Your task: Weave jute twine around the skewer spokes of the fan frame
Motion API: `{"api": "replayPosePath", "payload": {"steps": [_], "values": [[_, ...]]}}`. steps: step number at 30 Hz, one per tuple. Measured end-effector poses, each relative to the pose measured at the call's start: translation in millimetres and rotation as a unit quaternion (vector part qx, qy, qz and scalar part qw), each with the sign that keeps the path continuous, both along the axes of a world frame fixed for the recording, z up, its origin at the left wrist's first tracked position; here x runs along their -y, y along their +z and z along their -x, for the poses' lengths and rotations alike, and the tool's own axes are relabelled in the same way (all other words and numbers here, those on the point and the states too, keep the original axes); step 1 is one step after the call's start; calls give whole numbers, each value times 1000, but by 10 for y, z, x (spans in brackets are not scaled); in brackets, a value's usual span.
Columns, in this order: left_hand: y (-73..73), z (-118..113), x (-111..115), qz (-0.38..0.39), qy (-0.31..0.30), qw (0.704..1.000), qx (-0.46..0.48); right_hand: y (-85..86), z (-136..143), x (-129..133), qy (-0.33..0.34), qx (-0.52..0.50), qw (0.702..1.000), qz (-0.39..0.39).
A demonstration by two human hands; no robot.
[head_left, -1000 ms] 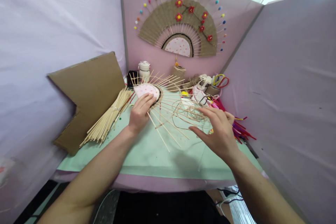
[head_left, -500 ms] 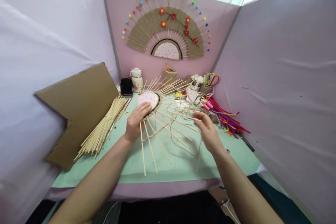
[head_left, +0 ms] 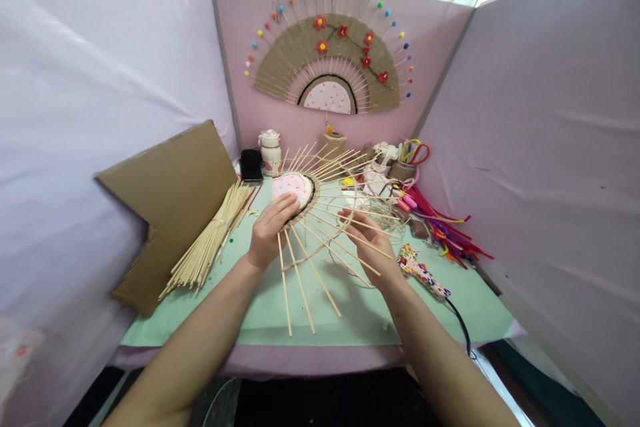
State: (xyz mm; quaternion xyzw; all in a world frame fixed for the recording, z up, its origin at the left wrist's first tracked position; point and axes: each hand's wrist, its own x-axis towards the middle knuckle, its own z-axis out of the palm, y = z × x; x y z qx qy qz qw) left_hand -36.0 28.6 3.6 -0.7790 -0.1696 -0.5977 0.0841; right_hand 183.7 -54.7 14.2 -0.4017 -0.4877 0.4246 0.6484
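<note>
A half-made fan frame of thin wooden sticks (head_left: 313,273) spreads out from a pink dotted half-round base (head_left: 285,185) with a black and brown rim. My left hand (head_left: 273,227) is closed on this base, thumb side hidden beneath. A strand of twine (head_left: 320,248) runs across the lower sticks in a curve. Among the right-hand sticks, my right hand (head_left: 367,240) has its fingers bent and pinching at the twine; the sticks partly cover them. Loose twine (head_left: 385,215) lies tangled just behind that hand.
A bundle of sticks (head_left: 210,233) and cut cardboard (head_left: 170,193) lie on the left. A patterned glue gun (head_left: 423,271) rests at right, near colourful pipe cleaners (head_left: 445,227). Behind stand a white bottle (head_left: 271,152), a twine spool (head_left: 333,141) and scissors (head_left: 419,152). A finished fan (head_left: 280,70) hangs above.
My right hand has moved left and in among the sticks, close to the twine curve. The glue gun has come into sight beside it. My left hand keeps its hold on the base.
</note>
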Motion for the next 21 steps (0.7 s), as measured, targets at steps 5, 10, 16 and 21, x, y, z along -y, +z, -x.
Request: {"api": "replayPosePath", "payload": {"steps": [5, 10, 16, 21], "values": [[6, 1, 10, 4, -13, 1000, -4, -36, -34, 12, -56, -20, 998, 9], [5, -6, 10, 6, -16, 1000, -2, -44, -75, 62, -84, -18, 996, 6], [-15, -5, 1, 15, -7, 1000, -12, -43, -96, 71, -90, -12, 996, 5], [-8, -18, 9, 18, -8, 1000, -3, 20, -58, 122, -129, 34, 991, -6]]}}
